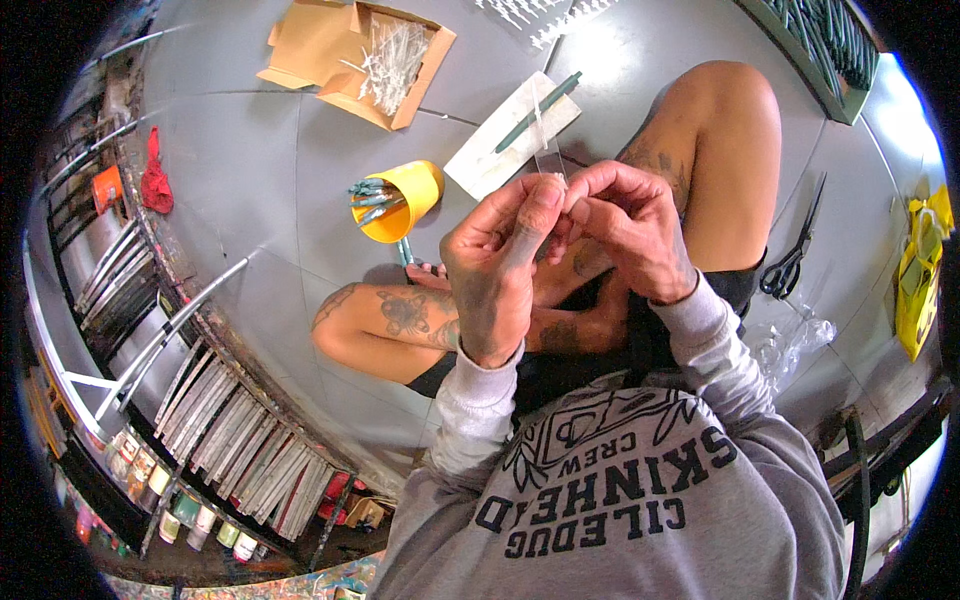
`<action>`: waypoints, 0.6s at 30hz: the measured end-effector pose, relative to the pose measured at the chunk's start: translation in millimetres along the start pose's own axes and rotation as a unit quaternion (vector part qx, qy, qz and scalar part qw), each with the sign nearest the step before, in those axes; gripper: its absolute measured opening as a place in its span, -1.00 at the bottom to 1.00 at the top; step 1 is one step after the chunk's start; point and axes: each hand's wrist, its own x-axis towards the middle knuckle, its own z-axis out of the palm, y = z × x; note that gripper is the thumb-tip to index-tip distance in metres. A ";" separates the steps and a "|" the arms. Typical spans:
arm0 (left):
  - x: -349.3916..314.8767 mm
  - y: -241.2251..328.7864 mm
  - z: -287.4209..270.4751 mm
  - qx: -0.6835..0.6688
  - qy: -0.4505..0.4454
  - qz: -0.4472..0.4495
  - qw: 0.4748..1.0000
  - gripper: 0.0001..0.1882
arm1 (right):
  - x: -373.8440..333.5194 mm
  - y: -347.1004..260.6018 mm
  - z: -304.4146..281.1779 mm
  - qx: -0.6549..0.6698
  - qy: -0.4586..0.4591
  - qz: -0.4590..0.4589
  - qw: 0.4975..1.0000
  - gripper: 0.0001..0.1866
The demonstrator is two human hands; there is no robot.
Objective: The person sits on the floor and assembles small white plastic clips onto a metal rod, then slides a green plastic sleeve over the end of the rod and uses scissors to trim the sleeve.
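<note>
I sit cross-legged on a grey tiled floor. My left hand (495, 265) and my right hand (630, 230) are raised together in front of me. Both pinch a small clear plastic sleeve (548, 160) that sticks up from between the fingertips. Beyond the hands lies a dark green pen-like stick (538, 112) on a white sheet (510, 135). A yellow cup (402, 200) lies tipped on its side to the left, holding several green sticks (368, 200).
An open cardboard box (375, 60) with small clear parts stands at the back. Black scissors (795, 255) lie at right, near a crumpled clear bag (790, 345). Yellow packaging (920, 280) is far right. Racks of frames and paint jars (200, 520) line the left.
</note>
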 end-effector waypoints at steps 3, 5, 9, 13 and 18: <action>-12.7 7.0 0.0 0.001 0.015 0.004 1.000 -0.74 | -11.4 -6.1 10.8 0.033 -0.013 0.002 0.999 -0.83; -22.8 11.2 1.6 0.007 0.030 0.029 0.999 -0.74 | -18.1 -8.4 19.0 0.031 -0.020 -0.017 0.999 -0.83; -45.0 22.1 7.6 0.001 0.059 0.053 0.997 -0.74 | -29.1 -13.8 29.9 0.028 -0.037 -0.027 0.999 -0.80; -61.2 22.1 6.7 0.053 0.074 0.115 0.989 -0.72 | -40.5 -26.2 45.3 0.073 -0.072 -0.032 0.994 -0.79; -82.4 27.2 8.1 0.072 0.078 0.185 0.977 -0.75 | -51.8 -29.1 54.2 0.027 -0.063 -0.055 0.996 -0.80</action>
